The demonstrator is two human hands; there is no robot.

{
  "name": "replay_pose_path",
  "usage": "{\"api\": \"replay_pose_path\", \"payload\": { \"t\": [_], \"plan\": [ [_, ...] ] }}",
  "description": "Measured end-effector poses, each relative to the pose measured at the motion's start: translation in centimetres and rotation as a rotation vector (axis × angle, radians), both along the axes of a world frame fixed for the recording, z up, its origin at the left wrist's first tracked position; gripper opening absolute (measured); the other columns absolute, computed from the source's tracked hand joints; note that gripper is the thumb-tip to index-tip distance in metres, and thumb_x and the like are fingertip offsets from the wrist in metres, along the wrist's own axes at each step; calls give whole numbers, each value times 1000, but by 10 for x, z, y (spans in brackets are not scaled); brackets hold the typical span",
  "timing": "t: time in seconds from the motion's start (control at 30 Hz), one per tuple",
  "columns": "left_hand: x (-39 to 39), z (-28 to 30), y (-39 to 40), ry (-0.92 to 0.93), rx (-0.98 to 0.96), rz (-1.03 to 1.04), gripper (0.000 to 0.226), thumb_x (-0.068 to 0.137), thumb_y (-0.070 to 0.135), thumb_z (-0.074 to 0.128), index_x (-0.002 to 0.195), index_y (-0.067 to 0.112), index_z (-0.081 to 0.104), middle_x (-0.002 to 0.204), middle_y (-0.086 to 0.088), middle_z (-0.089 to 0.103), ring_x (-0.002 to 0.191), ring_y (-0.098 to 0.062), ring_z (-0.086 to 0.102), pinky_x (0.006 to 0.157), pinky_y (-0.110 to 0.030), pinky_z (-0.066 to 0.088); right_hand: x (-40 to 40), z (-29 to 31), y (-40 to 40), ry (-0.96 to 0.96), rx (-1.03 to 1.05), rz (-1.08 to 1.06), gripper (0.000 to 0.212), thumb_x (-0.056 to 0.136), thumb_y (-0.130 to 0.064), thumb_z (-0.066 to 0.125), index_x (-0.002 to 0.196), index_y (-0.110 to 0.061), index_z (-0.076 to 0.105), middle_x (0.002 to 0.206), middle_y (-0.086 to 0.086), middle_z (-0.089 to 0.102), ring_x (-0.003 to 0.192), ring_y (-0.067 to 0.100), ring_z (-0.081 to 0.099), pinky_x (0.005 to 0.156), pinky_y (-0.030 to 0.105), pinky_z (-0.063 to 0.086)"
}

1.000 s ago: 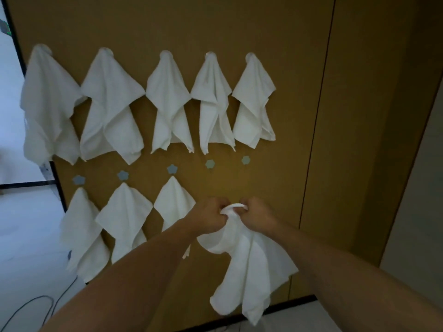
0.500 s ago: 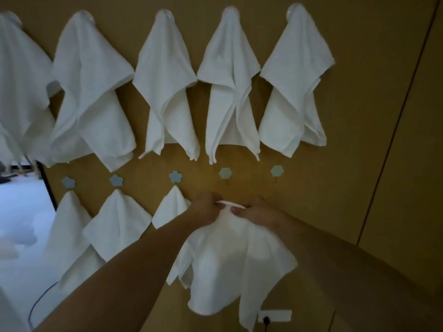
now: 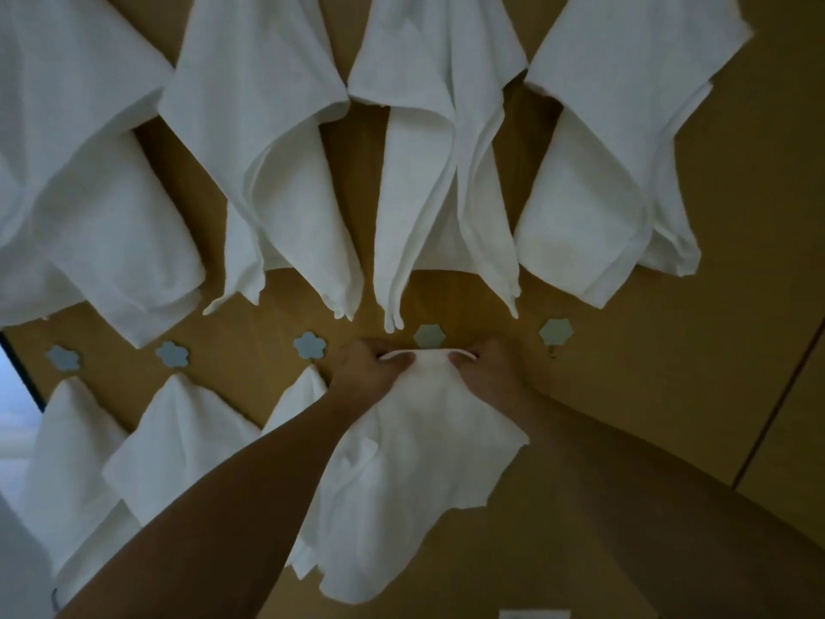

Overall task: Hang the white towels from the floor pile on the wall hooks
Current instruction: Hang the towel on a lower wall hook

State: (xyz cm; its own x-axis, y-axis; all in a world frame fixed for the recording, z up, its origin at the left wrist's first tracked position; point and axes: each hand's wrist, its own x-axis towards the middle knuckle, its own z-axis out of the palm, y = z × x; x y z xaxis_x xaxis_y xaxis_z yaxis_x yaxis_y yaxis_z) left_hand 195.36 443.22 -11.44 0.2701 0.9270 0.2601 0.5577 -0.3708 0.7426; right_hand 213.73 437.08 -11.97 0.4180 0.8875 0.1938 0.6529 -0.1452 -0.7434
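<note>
A white towel (image 3: 402, 475) hangs from both my hands against the brown wall. My left hand (image 3: 366, 373) and my right hand (image 3: 491, 373) each pinch an end of its white loop (image 3: 424, 353), stretched flat between them. The loop sits just under a pale blue flower-shaped hook (image 3: 429, 336), the fourth in the lower row. A fifth hook (image 3: 555, 332) to the right is bare. Three lower hooks on the left carry towels, the nearest (image 3: 299, 395) partly behind my left forearm.
Several white towels (image 3: 437, 172) hang in an upper row, their tips reaching down almost to the lower hooks. A dark vertical seam (image 3: 777, 404) runs down the wall panel at right. A white socket plate (image 3: 533, 614) shows at the bottom edge.
The view has closed in on the wall. My hands have raised the towel and pulled its loop taut, up to just below the fourth lower hook.
</note>
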Motion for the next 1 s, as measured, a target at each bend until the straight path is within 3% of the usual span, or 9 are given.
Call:
{"api": "replay_pose_path", "payload": {
  "t": [0.1, 0.33, 0.47, 0.53, 0.6, 0.7, 0.8, 0.9, 1.0],
  "plan": [
    [8, -6, 14, -23, 17, 24, 22, 90, 39, 66, 98, 22, 77, 84, 10, 64, 85, -12, 59, 81, -27, 42, -3, -10, 19, -8, 73, -83, 47, 93, -28, 67, 51, -17, 48, 49, -3, 44, 46, 8, 42, 47, 24, 31],
    [26, -38, 31, -163, -96, 27, 16, 88, 35, 70, 83, 21, 74, 73, 10, 66, 77, -10, 61, 65, -21, 42, 4, -34, 35, 7, 99, -113, 47, 87, -25, 69, 47, -14, 47, 46, 0, 44, 46, 15, 45, 53, 29, 39],
    [31, -49, 29, -251, -176, 18, 19, 86, 35, 72, 83, 17, 76, 76, 2, 70, 82, -17, 64, 74, -27, 49, -2, -39, 34, 94, -4, -131, 42, 87, -26, 68, 51, -13, 49, 53, 2, 49, 53, 18, 49, 57, 36, 45],
    [32, -50, 27, -293, -284, -13, 21, 87, 36, 71, 86, 16, 75, 82, -1, 71, 87, -18, 65, 76, -28, 49, -8, -40, 31, 300, -54, -127, 35, 85, -32, 71, 61, -11, 58, 63, 6, 58, 63, 21, 57, 62, 37, 48],
    [32, -51, 25, -302, -418, -42, 27, 87, 42, 70, 94, 15, 75, 92, -4, 72, 92, -19, 65, 81, -30, 51, -12, -38, 27, 478, -121, -119, 30, 85, -36, 71, 83, -7, 69, 81, 11, 67, 80, 27, 65, 71, 37, 51],
    [32, -52, 24, -262, -445, -20, 37, 84, 53, 68, 94, 18, 75, 91, -3, 73, 91, -19, 66, 85, -35, 54, -12, -34, 25, 603, -153, -99, 27, 85, -25, 66, 102, -4, 70, 95, 12, 70, 91, 30, 67, 84, 43, 54],
    [32, -55, 17, -66, -239, 50, 34, 88, 56, 61, 90, 24, 74, 84, 4, 70, 86, -15, 63, 78, -32, 52, -13, -34, 25, 546, -181, -98, 27, 86, -29, 66, 96, -4, 71, 95, 16, 71, 89, 30, 68, 87, 46, 56],
    [29, -61, 10, 16, -141, 50, 24, 93, 45, 58, 95, 26, 74, 83, 8, 68, 82, -14, 62, 72, -29, 52, -17, -42, 18, 391, -207, -136, 29, 91, -35, 64, 84, -7, 67, 84, 12, 68, 81, 27, 67, 72, 36, 54],
    [24, -64, 9, 115, -73, 45, 18, 94, 33, 58, 99, 26, 74, 87, 9, 67, 80, -11, 59, 69, -26, 48, -15, -54, 10, 200, -246, -99, 20, 92, -22, 59, 79, -9, 64, 76, 7, 62, 69, 19, 59, 62, 28, 47]
  ]
}}
